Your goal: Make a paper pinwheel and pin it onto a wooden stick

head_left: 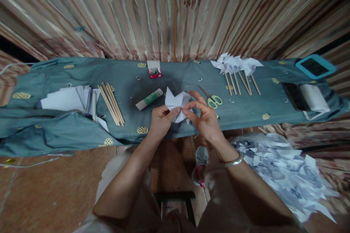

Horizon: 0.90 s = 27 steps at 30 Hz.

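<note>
A white folded paper pinwheel (175, 100) is held up over the front of the cloth-covered table. My left hand (161, 122) grips its lower left part between thumb and fingers. At the pinwheel's centre, the thumb and forefinger of my right hand (206, 118) are pinched together. A tiny dark spot shows at those fingertips, too small to name. Close by on the left lies a white and green tube (149, 99). Scissors (213, 100) with pale green handles rest just beyond my right hand. Behind sits a small open red and white box (155, 71) of metal pins.
Wooden sticks (111, 103) and stacked white paper (67, 99) lie to the left. Finished pinwheels on sticks (237, 66) are at the back right, near a phone (295, 96) and a blue-framed tablet (315, 66). A heap of folded paper (281, 171) fills the lower right.
</note>
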Each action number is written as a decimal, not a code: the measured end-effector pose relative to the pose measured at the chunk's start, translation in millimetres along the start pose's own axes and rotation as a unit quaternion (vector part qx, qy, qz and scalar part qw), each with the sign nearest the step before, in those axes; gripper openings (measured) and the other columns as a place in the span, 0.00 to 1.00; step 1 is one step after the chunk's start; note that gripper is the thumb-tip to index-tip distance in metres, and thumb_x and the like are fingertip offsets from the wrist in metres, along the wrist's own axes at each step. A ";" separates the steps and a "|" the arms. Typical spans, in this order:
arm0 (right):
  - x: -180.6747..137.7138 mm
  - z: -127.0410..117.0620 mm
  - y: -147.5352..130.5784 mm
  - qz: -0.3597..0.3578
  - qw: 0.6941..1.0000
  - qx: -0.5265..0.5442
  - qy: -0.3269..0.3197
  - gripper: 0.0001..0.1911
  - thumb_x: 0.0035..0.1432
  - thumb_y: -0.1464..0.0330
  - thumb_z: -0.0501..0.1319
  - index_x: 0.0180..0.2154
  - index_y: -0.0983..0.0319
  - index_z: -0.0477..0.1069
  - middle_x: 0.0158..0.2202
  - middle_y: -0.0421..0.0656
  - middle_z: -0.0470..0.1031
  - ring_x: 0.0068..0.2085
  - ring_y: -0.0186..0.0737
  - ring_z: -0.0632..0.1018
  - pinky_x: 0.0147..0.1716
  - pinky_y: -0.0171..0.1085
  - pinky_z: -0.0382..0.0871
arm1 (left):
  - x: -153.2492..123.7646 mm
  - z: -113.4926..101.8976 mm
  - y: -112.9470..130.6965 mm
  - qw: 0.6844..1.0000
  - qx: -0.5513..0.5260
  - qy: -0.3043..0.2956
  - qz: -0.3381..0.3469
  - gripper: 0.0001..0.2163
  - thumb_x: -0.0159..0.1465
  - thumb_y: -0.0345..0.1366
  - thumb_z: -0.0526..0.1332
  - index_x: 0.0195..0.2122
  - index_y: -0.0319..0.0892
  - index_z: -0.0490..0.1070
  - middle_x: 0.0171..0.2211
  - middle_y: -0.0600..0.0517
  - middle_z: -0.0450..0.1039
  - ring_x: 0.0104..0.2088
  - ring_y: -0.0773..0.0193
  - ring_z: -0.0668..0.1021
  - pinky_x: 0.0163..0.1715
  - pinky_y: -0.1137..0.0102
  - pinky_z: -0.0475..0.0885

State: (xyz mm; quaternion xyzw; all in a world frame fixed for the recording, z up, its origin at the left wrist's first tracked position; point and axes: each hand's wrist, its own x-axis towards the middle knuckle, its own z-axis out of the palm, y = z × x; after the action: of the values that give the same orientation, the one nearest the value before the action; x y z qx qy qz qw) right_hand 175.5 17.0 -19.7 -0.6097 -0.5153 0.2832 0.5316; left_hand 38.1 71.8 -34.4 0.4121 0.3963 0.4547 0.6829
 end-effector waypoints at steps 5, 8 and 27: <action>-0.2 -0.3 -2.0 0.007 1.000 0.001 0.003 0.03 0.53 0.64 0.68 0.31 0.56 0.78 0.63 0.43 0.71 0.69 0.49 0.65 0.67 0.54 0.56 | -0.4 1.2 0.6 1.000 0.006 0.012 0.003 0.14 0.40 0.42 0.78 0.25 0.40 0.82 0.23 0.52 0.80 0.24 0.67 0.74 0.27 0.72 0.70; -0.4 -1.6 -3.0 0.002 1.000 0.006 0.012 0.04 0.54 0.64 0.68 0.31 0.57 0.78 0.63 0.46 0.71 0.67 0.49 0.68 0.67 0.54 0.57 | 0.5 1.8 0.4 0.999 0.002 0.032 0.007 0.13 0.40 0.40 0.78 0.25 0.40 0.82 0.24 0.52 0.80 0.24 0.67 0.75 0.28 0.72 0.70; -9.8 -13.3 -15.3 -0.029 0.998 -0.003 0.057 0.04 0.58 0.63 0.67 0.34 0.56 0.77 0.54 0.43 0.78 0.57 0.47 0.77 0.60 0.52 0.68 | 1.8 -2.7 -0.1 0.998 -0.016 0.064 0.001 0.16 0.40 0.44 0.78 0.26 0.40 0.81 0.26 0.51 0.81 0.26 0.66 0.77 0.31 0.69 0.73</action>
State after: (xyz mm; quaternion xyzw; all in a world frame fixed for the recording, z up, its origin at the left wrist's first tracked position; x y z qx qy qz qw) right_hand 179.4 1.7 -3.7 -0.6112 -0.5026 0.2310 0.5661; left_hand 36.1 74.1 -35.7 0.3721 0.4314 0.4869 0.6621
